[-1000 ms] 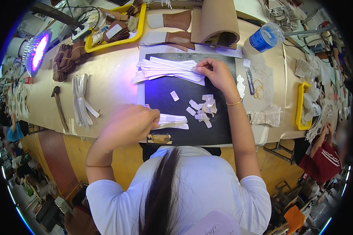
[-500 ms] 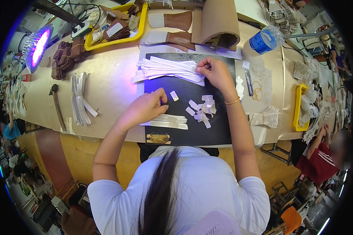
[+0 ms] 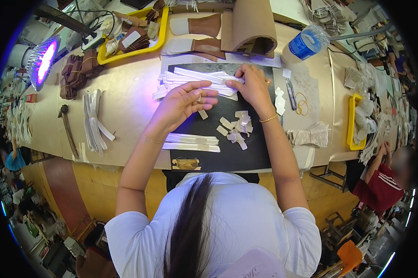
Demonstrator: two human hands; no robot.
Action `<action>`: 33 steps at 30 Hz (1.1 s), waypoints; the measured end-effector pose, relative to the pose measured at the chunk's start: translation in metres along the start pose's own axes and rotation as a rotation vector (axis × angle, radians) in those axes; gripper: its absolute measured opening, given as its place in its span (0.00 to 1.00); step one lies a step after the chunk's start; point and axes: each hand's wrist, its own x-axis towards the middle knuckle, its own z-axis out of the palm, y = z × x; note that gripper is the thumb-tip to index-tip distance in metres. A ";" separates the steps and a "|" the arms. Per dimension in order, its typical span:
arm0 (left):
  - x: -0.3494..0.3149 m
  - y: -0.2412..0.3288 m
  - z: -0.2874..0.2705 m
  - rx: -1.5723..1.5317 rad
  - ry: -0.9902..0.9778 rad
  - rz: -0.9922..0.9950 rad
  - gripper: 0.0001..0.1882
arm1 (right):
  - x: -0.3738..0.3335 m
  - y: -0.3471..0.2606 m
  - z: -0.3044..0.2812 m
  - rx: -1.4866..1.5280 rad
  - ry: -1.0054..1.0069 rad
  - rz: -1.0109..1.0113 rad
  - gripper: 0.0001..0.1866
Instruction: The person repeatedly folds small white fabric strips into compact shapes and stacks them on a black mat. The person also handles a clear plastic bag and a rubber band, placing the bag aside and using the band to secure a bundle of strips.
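A loose bundle of long white strips (image 3: 181, 78) lies across the top of a black mat (image 3: 236, 155). At the bundle's right end my right hand (image 3: 254, 88) is closed, thumb and fingers pinching the end of a strip. My left hand (image 3: 183, 104) hovers just in front of the bundle, fingers extended, with a small pale tab (image 3: 198, 98) between thumb and fingers. Another tab (image 3: 203, 114) rests on the mat beside it. Several more loose tabs (image 3: 239, 126) form a pile nearer me. A few separate white strips (image 3: 192, 142) lie below my left forearm.
To the right are a utility knife (image 3: 291, 94), rubber bands (image 3: 302, 104) and a water bottle (image 3: 306, 44). On the left stand a hammer (image 3: 67, 129), a tied strip bundle (image 3: 93, 120) and a lit lamp (image 3: 43, 62). Behind sit a yellow tray (image 3: 164, 28) and a cardboard roll (image 3: 253, 23).
My left hand has risen from the mat toward the strip bundle, its fingers now straighter. My right hand stays at the bundle's right end, its fingers slightly shifted.
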 end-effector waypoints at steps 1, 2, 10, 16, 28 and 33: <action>0.001 0.000 0.003 -0.064 0.011 0.013 0.21 | 0.000 0.008 0.001 0.129 -0.027 -0.004 0.15; 0.002 0.000 0.006 -0.113 0.012 0.030 0.22 | 0.001 0.022 0.004 0.258 -0.054 -0.009 0.14; 0.010 -0.019 0.036 -0.252 0.007 0.143 0.31 | -0.045 -0.039 -0.038 0.678 0.055 -0.251 0.09; 0.016 -0.023 0.061 -0.229 0.031 0.217 0.32 | -0.052 -0.033 -0.020 1.085 -0.073 -0.024 0.07; 0.075 0.005 -0.013 1.700 0.050 0.660 0.12 | -0.065 0.020 -0.037 1.335 0.044 0.296 0.10; 0.061 0.020 -0.008 1.576 0.098 0.703 0.09 | -0.054 0.024 -0.032 1.279 0.081 0.285 0.10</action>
